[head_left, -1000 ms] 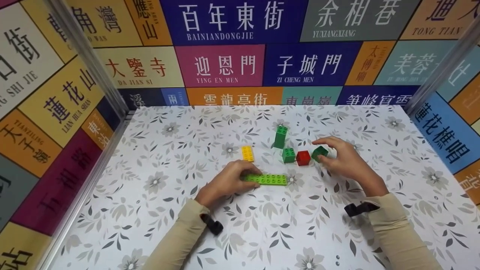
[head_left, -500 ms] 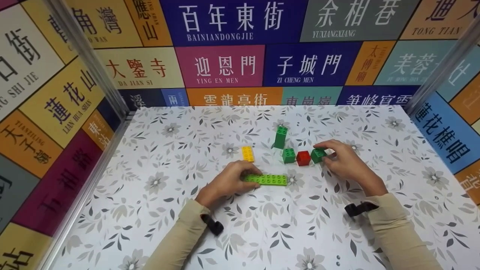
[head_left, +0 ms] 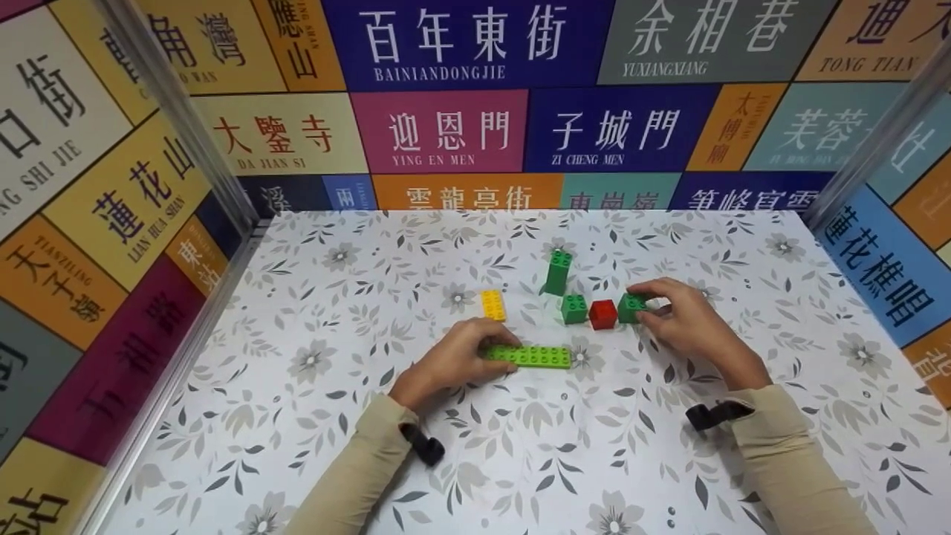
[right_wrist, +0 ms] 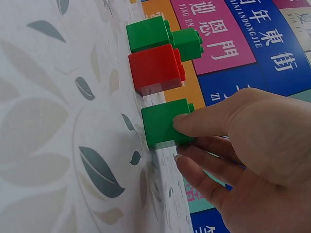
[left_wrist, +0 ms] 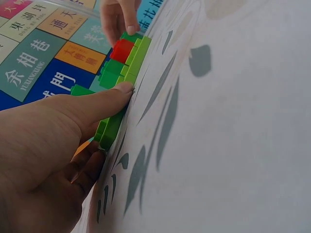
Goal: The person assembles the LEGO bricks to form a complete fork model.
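Observation:
My left hand (head_left: 461, 351) holds the left end of a long lime-green toy brick (head_left: 539, 357), thumb along its near side and fingers behind. My right hand (head_left: 687, 323) pinches a square dark-green brick (right_wrist: 163, 124) at the table surface, its thumb on the near face and studs up. Just left of that, a small gap away, sits a red brick (head_left: 602, 314). Another square green brick (head_left: 574, 308) stands on the red one's left. In the left wrist view the lime-green brick (left_wrist: 116, 121) is partly covered by the thumb.
A tall green brick stack (head_left: 558, 273) stands behind the row. A yellow studded brick (head_left: 492, 305) lies beyond my left hand. Floral cloth covers the table (head_left: 520, 461), and panels with printed characters (head_left: 438, 130) wall the back and sides.
The dark-green brick in my right hand has turned from tilted to studs-up and come down beside the red brick. My left hand and the lime-green brick have stayed put.

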`<state>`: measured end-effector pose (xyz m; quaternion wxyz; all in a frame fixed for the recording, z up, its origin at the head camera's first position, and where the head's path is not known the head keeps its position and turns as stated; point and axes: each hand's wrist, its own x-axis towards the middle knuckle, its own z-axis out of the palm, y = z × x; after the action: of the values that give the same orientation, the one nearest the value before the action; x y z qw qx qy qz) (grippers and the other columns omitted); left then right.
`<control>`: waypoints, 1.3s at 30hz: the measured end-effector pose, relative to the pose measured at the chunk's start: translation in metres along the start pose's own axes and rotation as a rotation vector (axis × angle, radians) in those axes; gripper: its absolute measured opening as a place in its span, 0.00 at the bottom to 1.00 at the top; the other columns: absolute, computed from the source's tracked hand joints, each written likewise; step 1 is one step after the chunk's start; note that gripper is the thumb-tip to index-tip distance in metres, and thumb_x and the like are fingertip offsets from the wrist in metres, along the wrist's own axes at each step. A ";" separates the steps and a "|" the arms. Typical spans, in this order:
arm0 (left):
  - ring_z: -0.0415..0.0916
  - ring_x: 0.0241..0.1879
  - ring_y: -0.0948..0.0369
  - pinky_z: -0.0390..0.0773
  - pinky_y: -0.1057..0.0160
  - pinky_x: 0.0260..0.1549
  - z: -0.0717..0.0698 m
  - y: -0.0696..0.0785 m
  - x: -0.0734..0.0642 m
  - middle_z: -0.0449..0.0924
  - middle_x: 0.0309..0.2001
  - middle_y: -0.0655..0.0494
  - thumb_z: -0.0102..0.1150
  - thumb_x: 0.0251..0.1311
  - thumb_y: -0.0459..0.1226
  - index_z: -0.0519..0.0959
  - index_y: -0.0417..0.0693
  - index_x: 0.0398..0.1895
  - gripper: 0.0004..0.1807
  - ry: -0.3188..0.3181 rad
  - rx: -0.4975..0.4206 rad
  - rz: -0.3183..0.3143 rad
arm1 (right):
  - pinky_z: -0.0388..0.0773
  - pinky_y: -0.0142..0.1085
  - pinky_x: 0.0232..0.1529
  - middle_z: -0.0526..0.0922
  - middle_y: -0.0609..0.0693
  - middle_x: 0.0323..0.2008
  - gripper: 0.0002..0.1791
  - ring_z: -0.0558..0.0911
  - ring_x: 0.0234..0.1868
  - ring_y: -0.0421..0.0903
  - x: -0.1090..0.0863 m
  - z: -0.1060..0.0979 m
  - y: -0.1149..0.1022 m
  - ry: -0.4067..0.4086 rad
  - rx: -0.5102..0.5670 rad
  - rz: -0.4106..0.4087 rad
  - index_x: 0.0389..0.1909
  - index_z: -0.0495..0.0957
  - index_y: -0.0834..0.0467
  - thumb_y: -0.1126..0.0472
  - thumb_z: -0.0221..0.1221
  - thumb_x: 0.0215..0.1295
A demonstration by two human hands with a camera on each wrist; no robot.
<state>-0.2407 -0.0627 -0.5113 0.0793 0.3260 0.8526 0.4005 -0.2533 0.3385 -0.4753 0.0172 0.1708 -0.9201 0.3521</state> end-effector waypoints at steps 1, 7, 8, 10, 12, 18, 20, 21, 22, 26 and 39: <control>0.83 0.51 0.62 0.82 0.59 0.58 0.000 0.000 0.000 0.89 0.52 0.59 0.81 0.61 0.42 0.89 0.53 0.56 0.20 -0.001 -0.001 0.000 | 0.85 0.25 0.50 0.84 0.63 0.62 0.24 0.86 0.59 0.64 0.000 0.000 0.000 0.013 -0.003 0.000 0.67 0.81 0.62 0.72 0.67 0.71; 0.82 0.47 0.62 0.82 0.61 0.52 0.000 -0.001 0.000 0.88 0.50 0.59 0.81 0.61 0.42 0.89 0.53 0.55 0.20 0.002 0.003 0.008 | 0.84 0.23 0.47 0.86 0.60 0.61 0.23 0.86 0.60 0.59 0.001 0.000 -0.004 0.089 -0.012 -0.038 0.66 0.82 0.60 0.68 0.69 0.71; 0.81 0.46 0.62 0.82 0.61 0.50 0.000 -0.001 0.000 0.88 0.49 0.59 0.81 0.61 0.42 0.89 0.53 0.55 0.19 0.003 0.005 0.010 | 0.84 0.24 0.47 0.86 0.59 0.60 0.23 0.86 0.60 0.58 0.001 0.000 -0.004 0.098 -0.011 -0.045 0.66 0.83 0.60 0.68 0.69 0.71; 0.80 0.44 0.62 0.82 0.62 0.47 0.000 -0.001 0.000 0.88 0.48 0.59 0.81 0.61 0.41 0.89 0.52 0.55 0.19 0.003 0.005 0.014 | 0.85 0.25 0.47 0.86 0.58 0.60 0.23 0.86 0.60 0.57 0.002 0.000 -0.005 0.115 -0.006 -0.059 0.66 0.83 0.59 0.67 0.70 0.71; 0.81 0.44 0.63 0.81 0.62 0.48 0.000 -0.001 0.000 0.88 0.48 0.59 0.81 0.61 0.41 0.89 0.52 0.55 0.19 0.004 0.002 0.017 | 0.85 0.25 0.47 0.87 0.58 0.59 0.23 0.86 0.59 0.57 0.002 0.000 -0.006 0.132 -0.001 -0.070 0.66 0.83 0.59 0.66 0.71 0.71; 0.81 0.46 0.63 0.82 0.61 0.50 0.000 -0.001 0.000 0.89 0.50 0.58 0.81 0.61 0.41 0.89 0.51 0.55 0.20 0.004 -0.001 0.025 | 0.83 0.21 0.45 0.87 0.54 0.57 0.24 0.86 0.56 0.53 0.003 -0.001 -0.010 0.194 -0.002 -0.083 0.66 0.83 0.58 0.61 0.72 0.72; 0.81 0.46 0.63 0.82 0.61 0.50 0.000 -0.001 0.000 0.89 0.50 0.58 0.81 0.61 0.41 0.89 0.51 0.55 0.20 0.003 -0.002 0.024 | 0.83 0.21 0.45 0.87 0.52 0.56 0.24 0.85 0.56 0.50 0.003 -0.001 -0.012 0.212 -0.005 -0.084 0.66 0.83 0.58 0.60 0.72 0.72; 0.81 0.46 0.63 0.82 0.61 0.51 -0.001 0.000 0.000 0.89 0.50 0.58 0.81 0.61 0.41 0.89 0.52 0.55 0.20 0.003 -0.004 0.022 | 0.83 0.21 0.45 0.87 0.52 0.56 0.24 0.85 0.55 0.49 0.003 -0.001 -0.013 0.220 -0.007 -0.087 0.66 0.83 0.57 0.59 0.72 0.72; 0.81 0.46 0.63 0.82 0.61 0.51 0.000 0.000 -0.001 0.89 0.50 0.58 0.81 0.61 0.41 0.89 0.52 0.56 0.20 0.003 -0.004 0.021 | 0.83 0.21 0.45 0.87 0.51 0.56 0.23 0.85 0.55 0.47 0.003 -0.001 -0.014 0.226 -0.009 -0.092 0.66 0.83 0.56 0.58 0.72 0.72; 0.82 0.47 0.62 0.82 0.61 0.51 0.000 0.000 0.000 0.89 0.50 0.58 0.81 0.61 0.41 0.89 0.52 0.56 0.20 0.003 -0.007 0.012 | 0.84 0.22 0.44 0.88 0.49 0.55 0.23 0.86 0.54 0.45 0.003 0.000 -0.018 0.234 0.000 -0.115 0.65 0.84 0.54 0.56 0.73 0.71; 0.83 0.51 0.62 0.82 0.60 0.57 0.000 -0.001 0.000 0.89 0.52 0.59 0.81 0.60 0.41 0.89 0.53 0.56 0.20 0.003 0.001 -0.009 | 0.87 0.28 0.46 0.88 0.50 0.57 0.23 0.87 0.55 0.49 0.001 0.013 -0.033 0.179 0.055 -0.183 0.65 0.84 0.53 0.56 0.72 0.72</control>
<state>-0.2408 -0.0631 -0.5124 0.0797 0.3214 0.8544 0.4004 -0.2428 0.3069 -0.4635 0.1264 0.2223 -0.8855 0.3880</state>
